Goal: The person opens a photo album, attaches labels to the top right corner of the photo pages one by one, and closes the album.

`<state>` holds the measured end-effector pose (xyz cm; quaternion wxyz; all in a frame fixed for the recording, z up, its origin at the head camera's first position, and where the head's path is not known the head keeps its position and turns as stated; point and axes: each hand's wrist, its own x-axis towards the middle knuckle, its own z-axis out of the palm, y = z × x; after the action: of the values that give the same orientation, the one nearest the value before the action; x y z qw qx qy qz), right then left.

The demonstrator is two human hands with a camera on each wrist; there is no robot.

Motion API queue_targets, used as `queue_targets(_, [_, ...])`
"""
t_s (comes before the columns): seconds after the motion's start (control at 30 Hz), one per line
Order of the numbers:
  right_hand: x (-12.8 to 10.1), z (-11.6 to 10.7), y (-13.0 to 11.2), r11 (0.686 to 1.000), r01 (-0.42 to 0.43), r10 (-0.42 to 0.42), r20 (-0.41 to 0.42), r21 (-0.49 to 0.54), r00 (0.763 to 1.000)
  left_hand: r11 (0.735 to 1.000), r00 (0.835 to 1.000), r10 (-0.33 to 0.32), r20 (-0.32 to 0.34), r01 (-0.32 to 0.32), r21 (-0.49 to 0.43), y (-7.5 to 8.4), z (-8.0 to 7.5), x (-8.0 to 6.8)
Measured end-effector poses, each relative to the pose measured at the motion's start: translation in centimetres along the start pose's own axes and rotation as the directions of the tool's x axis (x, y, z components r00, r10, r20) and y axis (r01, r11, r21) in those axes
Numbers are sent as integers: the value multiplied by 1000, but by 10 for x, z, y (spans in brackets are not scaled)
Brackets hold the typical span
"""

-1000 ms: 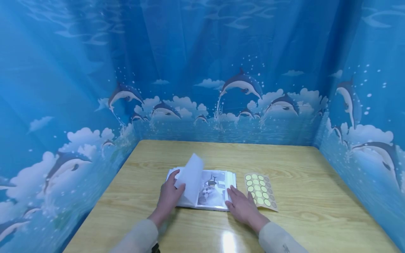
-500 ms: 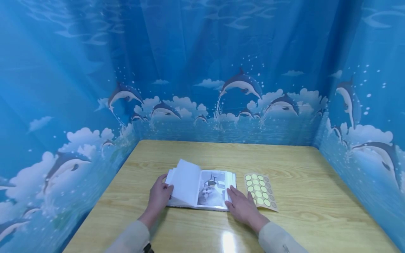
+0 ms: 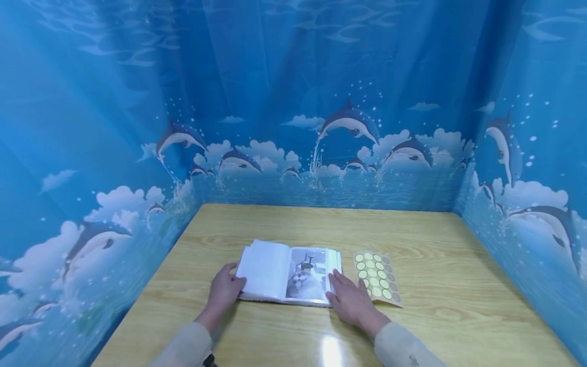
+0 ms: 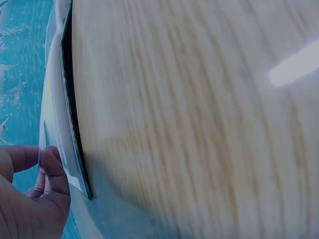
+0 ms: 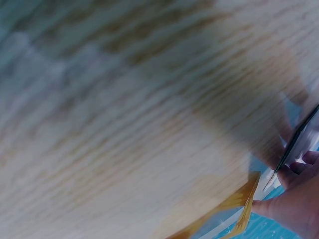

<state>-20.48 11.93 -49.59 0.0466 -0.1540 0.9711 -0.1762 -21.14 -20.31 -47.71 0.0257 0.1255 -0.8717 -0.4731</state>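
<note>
An open photo album (image 3: pixel 289 272) lies on the wooden table (image 3: pixel 422 326); its right page shows a cat photo (image 3: pixel 306 280) and its left page is blank white. My left hand (image 3: pixel 234 279) holds the turned page's outer edge at the album's left side. The left wrist view shows the thumb and fingers (image 4: pixel 54 172) pinching the clear page edge (image 4: pixel 62 124). My right hand (image 3: pixel 341 285) lies flat on the album's lower right corner, fingers straight. In the right wrist view the fingertips (image 5: pixel 299 169) rest by the album's edge (image 5: pixel 299 137).
A tan sticker sheet (image 3: pixel 378 278) with several yellow-green round dots lies just right of the album, beside my right hand; its edge (image 5: pixel 241 211) shows in the right wrist view. Blue dolphin-print curtains (image 3: pixel 293 127) enclose the table on three sides.
The page that my left hand held upright has come down to the left and now lies almost flat. The left hand moved left and down with it. The right hand stayed still.
</note>
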Motion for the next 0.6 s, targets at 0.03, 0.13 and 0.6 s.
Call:
queue_targets(0.03, [0,0,0,1000,0,0,-1,1,1000,1000,1000,-10,5,10,3,-1,-1,0])
queue_targets(0.13, [-1,0,0,1000,5,-5,-3,-4,1000,999,999,-36,14,36,6,-4,-1,2])
queue_targets(0.6, [-1,0,0,1000,15,-15,-8,-11,1000,992,1000,-13,11,12,126,-9,-3,4])
